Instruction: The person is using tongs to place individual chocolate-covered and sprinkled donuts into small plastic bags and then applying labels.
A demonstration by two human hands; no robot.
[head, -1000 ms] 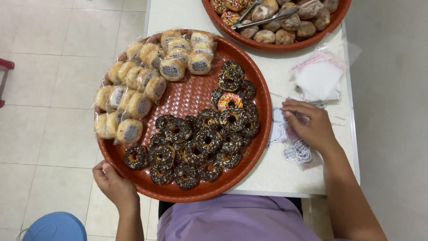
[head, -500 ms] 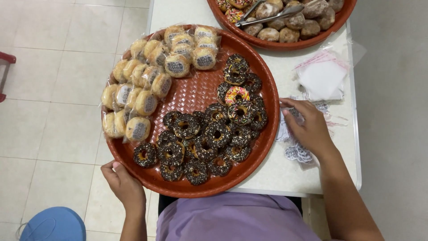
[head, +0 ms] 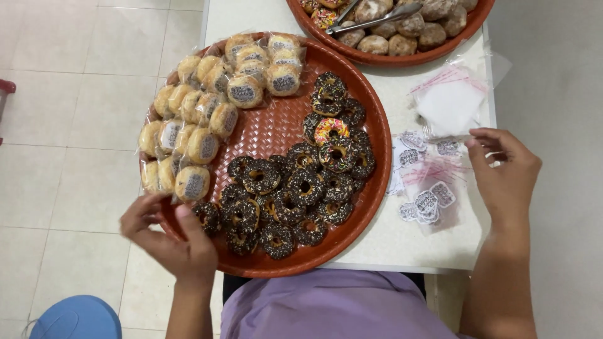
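the round red-brown tray overhangs the white table's left edge, chocolate sprinkled doughnuts heaped toward its near side, wrapped buns along its far left rim. small printed stickers lie scattered by the table's right edge.

This looks like a small bakery or a home pastry business, at a packing table. On the white table stand two big round red trays, full of chocolate donuts and wrapped buns with labels; metal tongs lie on the other tray. Beside them are clear plastic bags and loose label stickers, and the floor is of pale tiles.
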